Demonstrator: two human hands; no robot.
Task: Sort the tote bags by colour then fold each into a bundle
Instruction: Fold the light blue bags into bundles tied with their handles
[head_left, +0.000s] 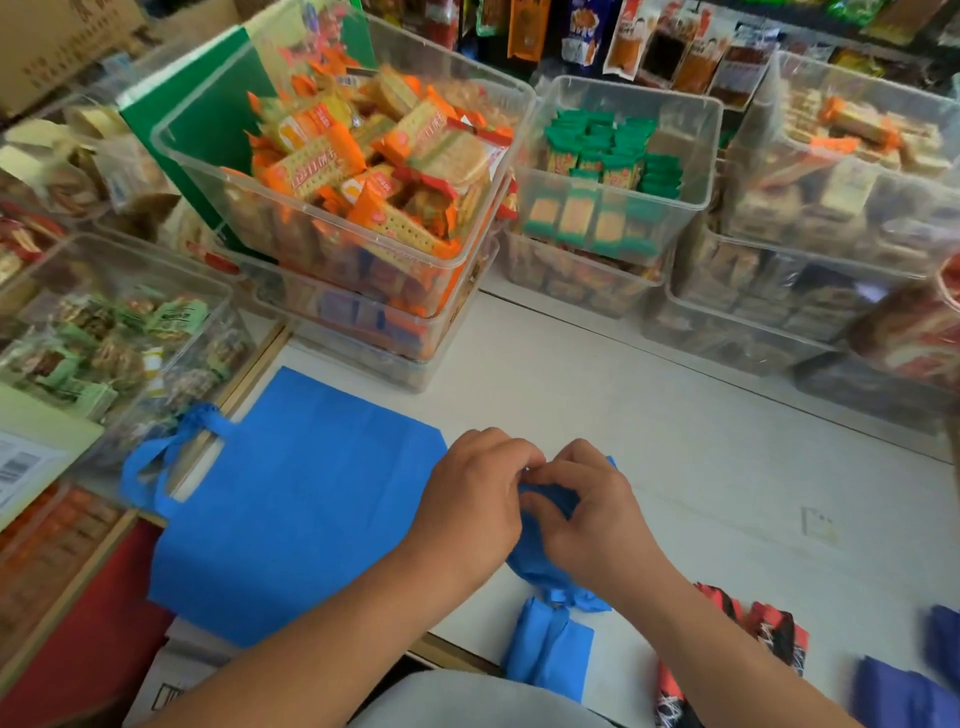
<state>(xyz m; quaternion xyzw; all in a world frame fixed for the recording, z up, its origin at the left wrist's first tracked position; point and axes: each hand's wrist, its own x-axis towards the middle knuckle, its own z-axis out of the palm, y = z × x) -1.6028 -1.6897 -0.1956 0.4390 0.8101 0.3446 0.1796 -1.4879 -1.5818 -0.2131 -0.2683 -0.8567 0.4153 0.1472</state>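
- Here, our left hand (470, 499) and our right hand (587, 512) met low over the white counter (701, 467). The fingers of both were curled, and both pinched the same crumpled blue tote bag (537, 566).
- The fingertips of the two hands touched above the cloth. The bag bulged out beneath our palms, with its loose end lying toward us.
- Just below that loose end, a folded blue bundle (548, 654) lay at the counter's near edge.
- On the left, under our left forearm, a flat blue tote bag (291, 509) was spread open on the counter. Its handles (156, 462) pointed left, past the counter's edge.
- On the right, along the near edge, lay red-and-black bundles (774, 629). Beyond them were dark blue bags (904, 696), too blurred for us to tell how they were folded.
- Further back stood stacked clear bins. The orange-packet bin (311, 210) was behind the flat bag, and the green-packet bin (675, 119) stood to its right.
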